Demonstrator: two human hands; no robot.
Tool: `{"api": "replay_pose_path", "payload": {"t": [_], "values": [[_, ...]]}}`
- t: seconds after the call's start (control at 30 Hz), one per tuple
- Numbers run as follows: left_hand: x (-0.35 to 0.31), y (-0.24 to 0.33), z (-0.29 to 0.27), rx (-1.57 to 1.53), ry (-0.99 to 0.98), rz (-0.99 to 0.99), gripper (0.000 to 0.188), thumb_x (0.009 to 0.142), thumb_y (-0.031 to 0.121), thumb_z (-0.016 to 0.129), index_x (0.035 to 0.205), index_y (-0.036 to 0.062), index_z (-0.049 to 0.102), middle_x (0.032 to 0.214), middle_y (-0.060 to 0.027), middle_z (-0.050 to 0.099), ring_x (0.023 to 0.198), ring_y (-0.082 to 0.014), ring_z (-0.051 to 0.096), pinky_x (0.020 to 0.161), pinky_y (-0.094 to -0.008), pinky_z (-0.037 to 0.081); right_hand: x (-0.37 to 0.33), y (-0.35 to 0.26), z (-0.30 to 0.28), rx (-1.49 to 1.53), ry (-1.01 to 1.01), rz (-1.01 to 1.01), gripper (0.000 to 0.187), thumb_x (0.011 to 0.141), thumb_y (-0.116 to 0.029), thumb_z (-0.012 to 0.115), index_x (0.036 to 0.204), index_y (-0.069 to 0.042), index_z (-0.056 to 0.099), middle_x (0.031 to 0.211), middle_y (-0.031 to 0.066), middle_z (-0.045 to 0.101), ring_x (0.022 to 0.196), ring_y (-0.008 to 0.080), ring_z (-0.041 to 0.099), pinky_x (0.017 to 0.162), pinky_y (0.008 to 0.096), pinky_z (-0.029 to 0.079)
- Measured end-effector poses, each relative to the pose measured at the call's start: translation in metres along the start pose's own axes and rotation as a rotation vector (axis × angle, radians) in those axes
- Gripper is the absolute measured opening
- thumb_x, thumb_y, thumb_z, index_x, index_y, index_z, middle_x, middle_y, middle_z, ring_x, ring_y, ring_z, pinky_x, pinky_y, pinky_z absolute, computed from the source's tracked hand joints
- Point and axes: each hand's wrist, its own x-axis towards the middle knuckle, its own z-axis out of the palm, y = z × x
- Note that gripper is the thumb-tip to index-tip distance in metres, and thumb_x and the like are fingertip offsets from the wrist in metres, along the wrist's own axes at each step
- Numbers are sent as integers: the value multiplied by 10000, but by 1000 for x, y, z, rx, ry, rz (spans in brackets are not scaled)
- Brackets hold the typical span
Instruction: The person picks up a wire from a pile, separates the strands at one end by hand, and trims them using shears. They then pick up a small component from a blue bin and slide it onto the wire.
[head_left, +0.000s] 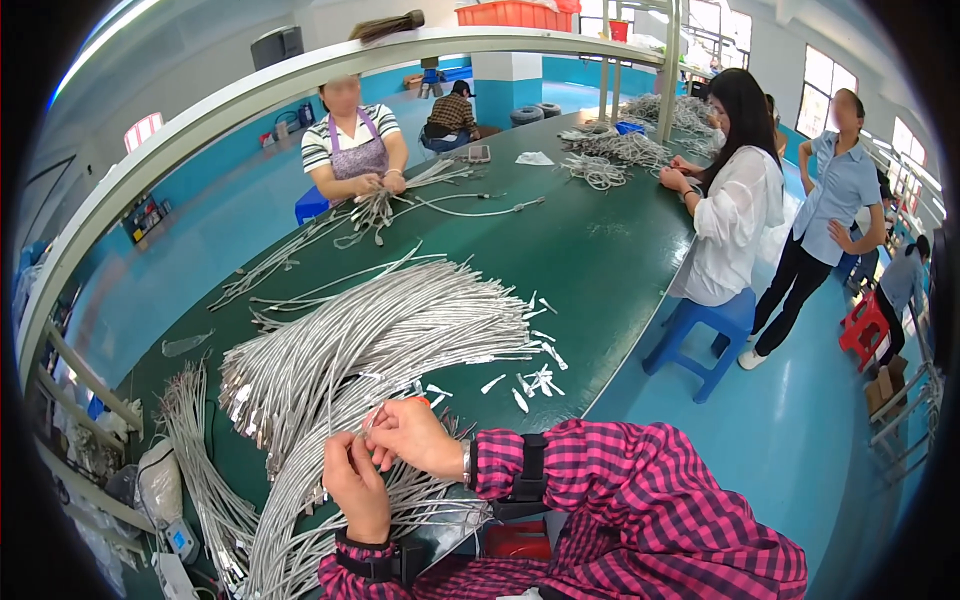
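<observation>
Near the front edge of the table, my left hand [358, 490] and my right hand [415, 438] meet fingertip to fingertip. The left thumb and fingers are pinched on a thin grey cable, seen only in part. My right hand pinches at the same spot; the small piece between its fingers is mostly hidden. Just beyond lies a thick heap of grey braided cables [380, 325], with connector ends at its left side. More grey cables [285, 540] run below and left of my hands. Small white tags or sleeves [540, 382] lie scattered to the right of the heap.
The green table [560, 260] curves away, with a rail [300, 60] overhead. Across it, a person [358, 150] handles cables; another person [740, 190] works at the right beside a blue stool [705, 335]. Someone [835, 210] stands behind. A bagged bundle [160, 485] is at left.
</observation>
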Motion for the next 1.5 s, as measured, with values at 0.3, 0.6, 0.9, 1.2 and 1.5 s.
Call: {"api": "replay_pose_path", "payload": {"t": [0.3, 0.6, 0.9, 1.2, 1.5], "values": [[2, -7, 1, 102, 62, 116, 25, 868, -3, 523, 891, -2, 533, 695, -110, 527, 590, -166, 531, 540, -304, 430, 1, 4, 2, 16, 38, 13, 135, 850, -30, 546, 912, 89, 535, 727, 135, 618, 584, 165, 627, 471, 263, 512], [2, -9, -2, -71, 45, 19, 30, 871, 17, 555, 890, 0, 538, 711, -98, 567, 579, -152, 526, 536, -274, 431, -1, -8, 3, 48, 9, 66, 100, 851, 6, 524, 916, 79, 541, 770, 133, 617, 610, 170, 621, 518, 257, 522], [0, -13, -3, -104, 46, -41, 25, 884, 17, 545, 887, -2, 530, 710, -48, 565, 581, -87, 487, 523, -229, 401, 6, -20, -23, -86, -35, 43, 102, 857, -11, 533, 933, 53, 557, 796, 117, 632, 628, 147, 622, 536, 248, 515], [1, -15, -5, -241, 4, -197, 38, 901, 34, 532, 906, 1, 515, 727, -35, 574, 586, -61, 473, 516, -207, 383, 23, -13, -61, -1251, -373, -334, 167, 733, -68, 601, 870, 27, 599, 761, 159, 609, 711, 296, 610, 663, 381, 497], [2, -17, -6, -309, 4, -254, 44, 905, 41, 533, 903, 7, 505, 706, -12, 539, 569, -40, 445, 498, -195, 360, 41, 5, -55, -1474, -332, -532, 226, 668, -107, 670, 854, -4, 595, 813, 136, 573, 825, 313, 560, 718, 400, 476]]}}
